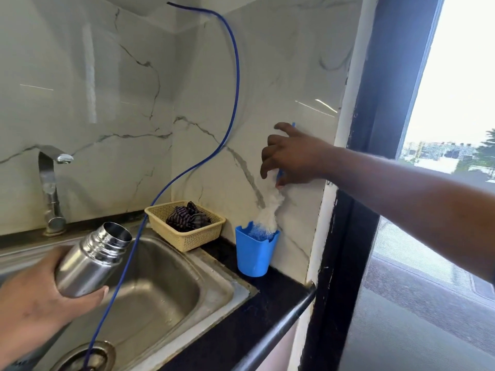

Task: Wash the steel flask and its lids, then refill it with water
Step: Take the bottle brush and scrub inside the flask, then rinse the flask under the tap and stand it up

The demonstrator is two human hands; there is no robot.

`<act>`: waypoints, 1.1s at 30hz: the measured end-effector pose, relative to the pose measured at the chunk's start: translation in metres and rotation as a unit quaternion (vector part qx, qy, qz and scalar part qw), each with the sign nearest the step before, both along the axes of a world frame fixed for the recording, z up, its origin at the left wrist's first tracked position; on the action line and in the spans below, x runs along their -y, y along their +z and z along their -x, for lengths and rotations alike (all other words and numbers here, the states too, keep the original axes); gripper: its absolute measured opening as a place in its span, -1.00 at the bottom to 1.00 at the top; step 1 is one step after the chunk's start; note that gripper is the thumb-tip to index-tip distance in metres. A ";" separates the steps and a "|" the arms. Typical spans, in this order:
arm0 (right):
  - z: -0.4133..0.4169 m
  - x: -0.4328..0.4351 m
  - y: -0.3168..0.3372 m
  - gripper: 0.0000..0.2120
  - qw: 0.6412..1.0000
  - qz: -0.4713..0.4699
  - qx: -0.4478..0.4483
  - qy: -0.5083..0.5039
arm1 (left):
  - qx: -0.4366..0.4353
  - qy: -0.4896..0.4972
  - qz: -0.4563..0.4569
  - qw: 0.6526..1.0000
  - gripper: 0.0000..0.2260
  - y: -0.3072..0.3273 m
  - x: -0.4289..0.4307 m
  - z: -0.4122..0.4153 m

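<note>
– Flask (91,261) position?
– Lower left of the frame, in the left hand (40,303). The hand is gripping the steel body from below, with the thumb wrapping round near the base. It's tilting, with the open mouth pointing up and right, and hanging over the left edge of the sink (171,295).
– Right hand (292,159)?
– It's reaching in from the right edge to centre right, close to the marble wall. The fingers are curling round the blue handle of a bottle brush (269,210), grasping it. The index finger is sticking out straight.
– Brush head?
– The white bristles are showing blurred just under the hand. The blue bristle end is sitting inside the blue cup (254,255). I can't tell whether it's touching the bottom.
– Cup location?
– It's standing upright on the black counter (267,306), lower centre, against the wall and right of the sink.
– What else is showing?
– A beige basket (187,241) is standing just left of the cup at the sink's back corner, holding a dark striped cloth (187,216).
– A blue hose (237,76) is running down from top centre, passing just right of the flask and ending in the drain (80,354) at the bottom left.
– The tap (49,188) is standing at left behind the sink.
– A window (460,103) is filling the right edge.
</note>
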State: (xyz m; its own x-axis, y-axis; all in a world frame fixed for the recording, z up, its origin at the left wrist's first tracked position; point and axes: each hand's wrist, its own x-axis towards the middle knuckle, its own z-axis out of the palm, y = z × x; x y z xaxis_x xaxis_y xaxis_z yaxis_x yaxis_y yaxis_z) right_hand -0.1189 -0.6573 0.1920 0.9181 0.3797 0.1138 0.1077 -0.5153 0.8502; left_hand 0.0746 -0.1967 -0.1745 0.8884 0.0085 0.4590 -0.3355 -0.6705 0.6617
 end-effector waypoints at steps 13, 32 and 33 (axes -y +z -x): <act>-0.019 -0.110 -0.047 -0.47 0.948 -0.221 0.004 0.229 | -0.031 -0.036 0.004 0.999 -0.45 0.139 0.034 0.153; -0.126 -0.312 -0.234 -0.49 0.445 -0.765 -0.441 0.150 | -0.066 0.039 0.269 0.960 -0.12 0.136 0.010 0.124; -0.131 -0.313 -0.242 -0.51 0.439 -0.779 -0.422 0.148 | -0.075 0.034 0.266 0.960 -0.13 0.135 0.009 0.121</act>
